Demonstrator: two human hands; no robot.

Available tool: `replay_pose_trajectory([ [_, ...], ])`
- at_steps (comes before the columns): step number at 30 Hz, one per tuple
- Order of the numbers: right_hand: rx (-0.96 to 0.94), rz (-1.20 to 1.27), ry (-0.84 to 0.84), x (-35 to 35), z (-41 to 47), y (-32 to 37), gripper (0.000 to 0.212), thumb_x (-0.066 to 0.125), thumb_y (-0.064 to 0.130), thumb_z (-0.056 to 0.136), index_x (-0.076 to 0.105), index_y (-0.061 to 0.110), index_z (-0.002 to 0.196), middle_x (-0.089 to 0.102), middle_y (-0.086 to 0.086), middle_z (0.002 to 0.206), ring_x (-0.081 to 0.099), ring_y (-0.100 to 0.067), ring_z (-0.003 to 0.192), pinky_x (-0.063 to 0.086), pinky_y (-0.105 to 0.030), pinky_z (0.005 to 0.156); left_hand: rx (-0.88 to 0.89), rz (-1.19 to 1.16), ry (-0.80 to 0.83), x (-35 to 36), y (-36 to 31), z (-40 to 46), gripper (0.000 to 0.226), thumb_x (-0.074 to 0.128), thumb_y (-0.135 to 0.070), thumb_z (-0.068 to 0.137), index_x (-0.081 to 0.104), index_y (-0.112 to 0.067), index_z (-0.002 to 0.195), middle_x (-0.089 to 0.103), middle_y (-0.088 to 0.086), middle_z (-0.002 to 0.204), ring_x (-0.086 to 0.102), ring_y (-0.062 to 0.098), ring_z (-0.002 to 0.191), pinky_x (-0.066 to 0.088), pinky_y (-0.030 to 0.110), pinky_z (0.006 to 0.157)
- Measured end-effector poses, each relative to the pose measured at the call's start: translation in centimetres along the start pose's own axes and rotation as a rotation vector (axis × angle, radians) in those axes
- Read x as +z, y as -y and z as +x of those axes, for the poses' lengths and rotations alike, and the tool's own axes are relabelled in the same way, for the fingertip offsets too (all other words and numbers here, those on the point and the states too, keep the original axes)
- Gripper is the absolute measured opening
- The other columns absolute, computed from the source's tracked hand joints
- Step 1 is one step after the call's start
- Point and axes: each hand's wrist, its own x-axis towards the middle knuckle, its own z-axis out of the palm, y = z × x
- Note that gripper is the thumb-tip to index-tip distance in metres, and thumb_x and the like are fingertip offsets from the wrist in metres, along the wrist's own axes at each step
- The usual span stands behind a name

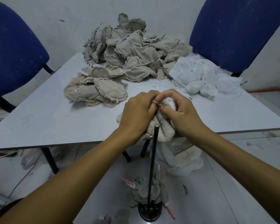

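Observation:
A cream fleece piece (166,131) with white lining lies at the near edge of the grey table (47,113). My left hand (137,112) grips its left side with curled fingers. My right hand (178,109) pinches the fabric's top edge between thumb and fingers, close against the left hand. A thin black upright rod (153,167) rises from a round base (149,210) on the floor; its tip sits just under the fleece between my wrists.
A large heap of beige sewn fabric shells (128,52) fills the table's far middle. White fabric pieces (204,76) lie at the far right. Two blue chairs (11,50) (233,29) flank the table. Grey and pink fabric pieces (145,189) and white bags lie on the floor.

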Motion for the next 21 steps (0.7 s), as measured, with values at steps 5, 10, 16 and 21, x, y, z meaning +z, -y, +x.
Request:
replay_pose_trajectory([
  [5, 0.085, 0.039, -0.086, -0.8, -0.1, -0.2, 0.032, 0.053, -0.005, 0.088, 0.064, 0.023, 0.097, 0.068, 0.0, 0.093, 0.065, -0.021, 0.081, 0.055, -0.034, 0.068, -0.157, -0.478, 0.443, -1.6, 0.5, 0.8, 0.052, 0.054, -0.025, 0.075, 0.059, -0.053, 0.118, 0.068, -0.02, 0.098, 0.061, 0.001, 0.084, 0.049, 0.023, 0.075],
  [10, 0.078, 0.117, 0.028, 0.9, -0.6, 0.4, 0.03, 0.054, -0.002, 0.085, 0.062, 0.026, 0.08, 0.063, 0.017, 0.076, 0.058, -0.003, 0.067, 0.047, -0.019, 0.059, -0.006, -0.15, 0.145, -1.3, 0.9, 0.4, 0.039, 0.058, -0.019, 0.081, 0.066, -0.029, 0.118, 0.071, -0.003, 0.107, 0.064, 0.016, 0.097, 0.051, 0.038, 0.087],
  [16, 0.063, 0.075, 0.021, 0.1, 0.0, 0.9, 0.014, 0.057, 0.007, 0.084, 0.058, 0.021, 0.081, 0.059, 0.006, 0.077, 0.052, -0.008, 0.066, 0.042, -0.023, 0.059, -0.274, -0.664, 0.497, -3.6, 1.4, 1.4, 0.071, 0.062, -0.007, 0.077, 0.048, -0.038, 0.139, 0.059, 0.005, 0.124, 0.063, 0.01, 0.104, 0.054, 0.029, 0.089],
  [21, -0.031, 0.021, 0.09, -0.2, 0.3, 1.9, 0.014, 0.056, 0.001, 0.075, 0.056, 0.016, 0.075, 0.055, 0.008, 0.069, 0.048, -0.012, 0.064, 0.04, -0.025, 0.058, -0.125, -0.572, 0.351, -2.9, 0.3, 1.2, 0.083, 0.065, 0.003, 0.07, 0.044, -0.033, 0.142, 0.065, -0.005, 0.084, 0.059, 0.013, 0.063, 0.053, 0.03, 0.058],
])
